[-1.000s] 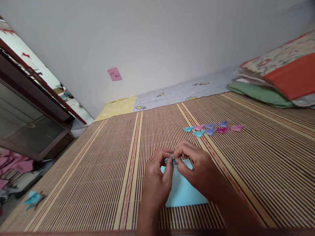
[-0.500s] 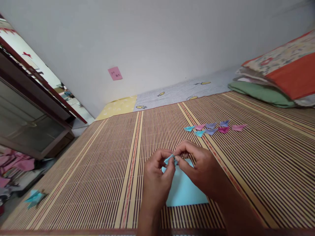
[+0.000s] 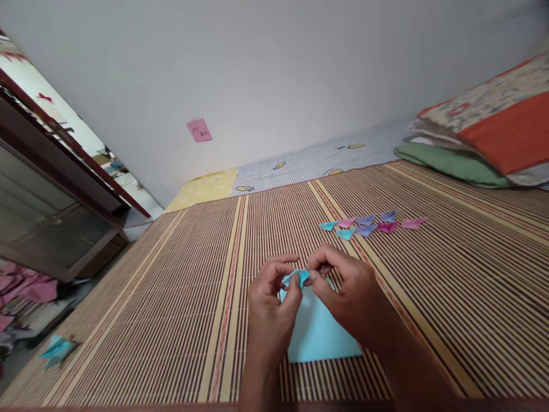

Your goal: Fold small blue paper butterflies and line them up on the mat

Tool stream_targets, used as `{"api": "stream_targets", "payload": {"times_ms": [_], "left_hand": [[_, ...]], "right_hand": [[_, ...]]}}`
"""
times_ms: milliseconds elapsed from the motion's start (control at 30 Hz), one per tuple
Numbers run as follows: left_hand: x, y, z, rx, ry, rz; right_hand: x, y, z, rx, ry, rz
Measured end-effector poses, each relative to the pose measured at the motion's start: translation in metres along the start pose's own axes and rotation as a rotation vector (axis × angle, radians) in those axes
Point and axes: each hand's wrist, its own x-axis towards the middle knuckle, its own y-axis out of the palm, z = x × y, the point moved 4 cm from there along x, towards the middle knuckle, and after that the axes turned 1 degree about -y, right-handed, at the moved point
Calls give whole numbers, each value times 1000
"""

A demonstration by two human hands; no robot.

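Observation:
Between my two hands is a small folded piece of light blue paper [image 3: 295, 278]. My left hand [image 3: 274, 294] pinches its left side with thumb and fingers. At its right end, the thumb and index finger of my right hand [image 3: 343, 283] are closed on it. Just below the hands a flat light blue sheet of paper [image 3: 323, 337] lies on the striped mat [image 3: 171, 320], its far part hidden by my fingers. Beyond them, several small folded paper shapes [image 3: 366, 230] in blue, pink and purple lie in two rows.
A crumpled-looking blue folded paper [image 3: 58, 350] lies at the mat's left edge. Stacked cushions and cloths [image 3: 493, 137] stand at the far right. A white wall [image 3: 278, 74] with a pink note [image 3: 199, 130] rises behind. A cabinet door [image 3: 51, 212] is on the left.
The folded blue paper has tilted and shows more of its surface. My left fingers have loosened and spread a little, and my right fingertips have shifted slightly right.

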Motion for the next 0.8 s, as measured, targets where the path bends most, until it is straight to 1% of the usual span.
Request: {"api": "stream_targets", "payload": {"times_ms": [100,200,333,400,567,700,800], "left_hand": [[1,0,2,-23,-11,6],[2,-1,3,-93,-48,31],[3,-4,2,-200,-96,82],[2,-6,2,-189,-91,100],[3,-8,3,-56,11,85],[4,-5,3,-30,48,73],[4,-3,0,19,78,83]], "right_hand": [[0,1,0,1,-60,53],[-1,2,-1,-24,-117,118],[-1,-1,-2,-74,-172,138],[-1,-1,-2,-91,-177,144],[0,0,-3,-90,-106,97],[-1,3,-5,-57,-39,71],[-2,2,-6,-93,0,69]]}}
